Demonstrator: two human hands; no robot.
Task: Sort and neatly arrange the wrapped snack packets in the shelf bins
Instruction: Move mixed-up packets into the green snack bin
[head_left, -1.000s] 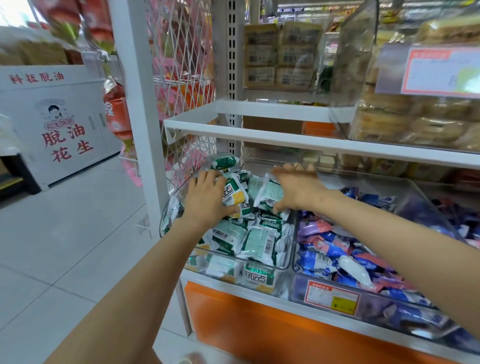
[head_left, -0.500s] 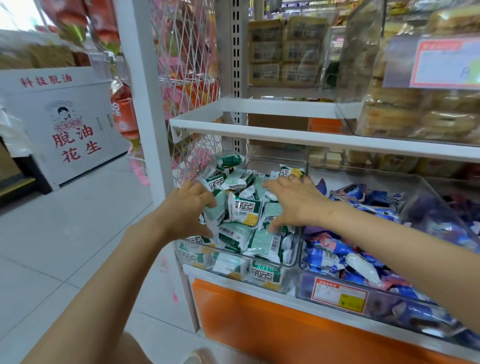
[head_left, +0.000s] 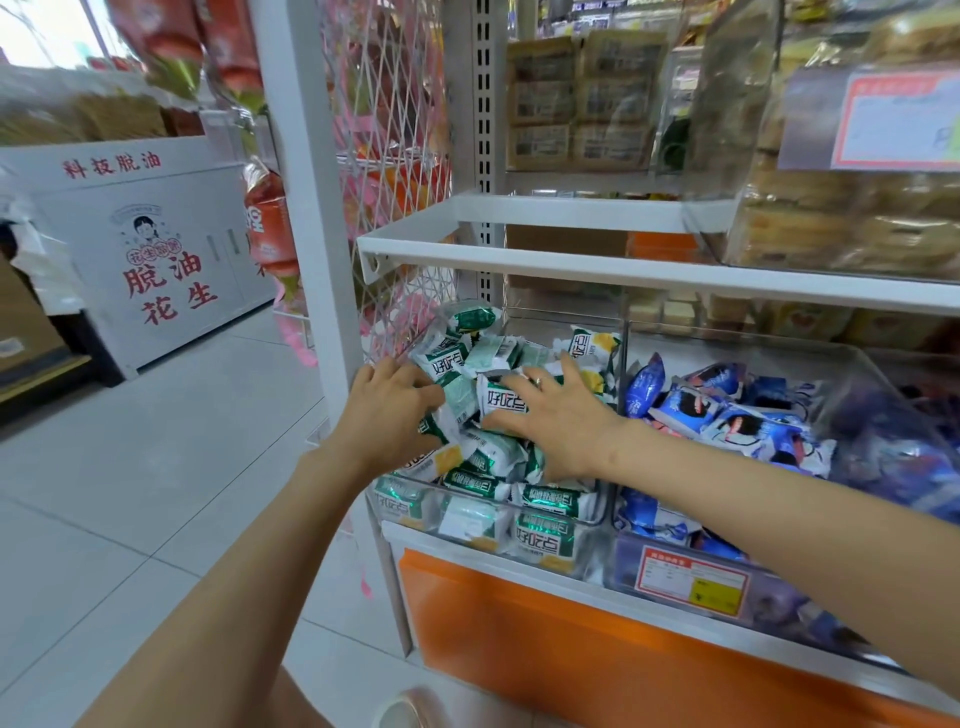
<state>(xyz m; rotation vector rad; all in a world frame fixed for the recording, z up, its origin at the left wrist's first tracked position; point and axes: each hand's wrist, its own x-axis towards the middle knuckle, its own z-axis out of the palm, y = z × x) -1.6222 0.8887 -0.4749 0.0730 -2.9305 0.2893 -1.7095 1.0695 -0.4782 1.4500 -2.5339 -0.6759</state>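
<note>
The white lower shelf (head_left: 415, 540), fronted by an orange panel (head_left: 571, 654), carries two clear bins side by side, touching. The left bin (head_left: 602, 501) is heaped with green-and-white packets (head_left: 545, 535); the right bin (head_left: 789, 608) holds blue packets (head_left: 753, 421) (a red-and-yellow label (head_left: 693, 579) sits on its front wall). The upper shelf (head_left: 623, 270) bears another clear bin (head_left: 727, 130) of tan wrapped goods.
</note>
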